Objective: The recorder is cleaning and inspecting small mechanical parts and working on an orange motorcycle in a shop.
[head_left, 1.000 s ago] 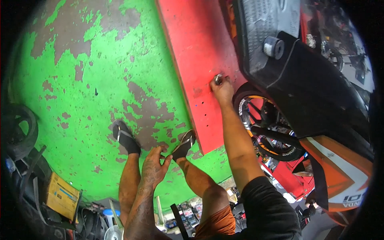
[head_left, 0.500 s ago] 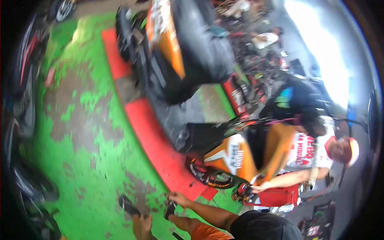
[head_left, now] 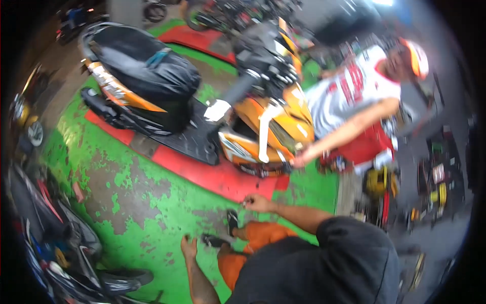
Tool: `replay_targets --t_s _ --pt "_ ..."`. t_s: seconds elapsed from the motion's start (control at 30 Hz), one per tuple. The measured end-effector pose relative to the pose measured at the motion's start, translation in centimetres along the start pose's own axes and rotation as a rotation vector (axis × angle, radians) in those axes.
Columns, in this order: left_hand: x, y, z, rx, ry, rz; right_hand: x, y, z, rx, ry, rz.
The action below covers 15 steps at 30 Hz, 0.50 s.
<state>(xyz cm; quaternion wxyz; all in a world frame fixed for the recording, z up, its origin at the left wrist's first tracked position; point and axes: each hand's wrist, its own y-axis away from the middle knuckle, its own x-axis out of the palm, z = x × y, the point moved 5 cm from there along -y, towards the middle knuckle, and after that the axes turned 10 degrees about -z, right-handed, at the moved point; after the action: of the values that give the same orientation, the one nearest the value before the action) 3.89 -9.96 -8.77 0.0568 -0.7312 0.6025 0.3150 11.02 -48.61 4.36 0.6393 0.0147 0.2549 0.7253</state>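
Observation:
An orange and black scooter (head_left: 167,114) with a dark seat stands on a low red platform (head_left: 192,177) ahead of me. My right hand (head_left: 259,202) hovers near the platform's front edge, clear of the scooter. Its fingers are pinched together around something small and dark that I cannot make out. Lower and to the left, my left hand (head_left: 189,247) hangs over the green floor. Thumb and fingers stand apart there, with nothing seen between them. A co-worker's hand (head_left: 299,158) reaches to the scooter's front end.
The co-worker (head_left: 354,91), in a white sleeveless shirt and cap, stands at the scooter's front right. Motorcycles (head_left: 66,233) line the left side. A red box-like thing (head_left: 362,147) and a yellow item (head_left: 380,185) sit on the right. More motorbikes (head_left: 223,15) stand behind.
My view has swung, so the scooter now shows more fully and farther left. Both my hands appear farther right in the picture. The co-worker's arm still reaches to the scooter's front.

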Motion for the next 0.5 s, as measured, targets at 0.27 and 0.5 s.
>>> replay_targets --t_s 0.27,0.5 --pt "3.2 -8.8 -11.7 0.188 -0.267 0.324 -9.5 7.9 -3.9 0.115 0.063 -0.393" --pt "2.2 -12.7 -15.7 0.113 -0.439 0.499 -12.4 13.9 -12.7 0.373 0.205 -0.663"
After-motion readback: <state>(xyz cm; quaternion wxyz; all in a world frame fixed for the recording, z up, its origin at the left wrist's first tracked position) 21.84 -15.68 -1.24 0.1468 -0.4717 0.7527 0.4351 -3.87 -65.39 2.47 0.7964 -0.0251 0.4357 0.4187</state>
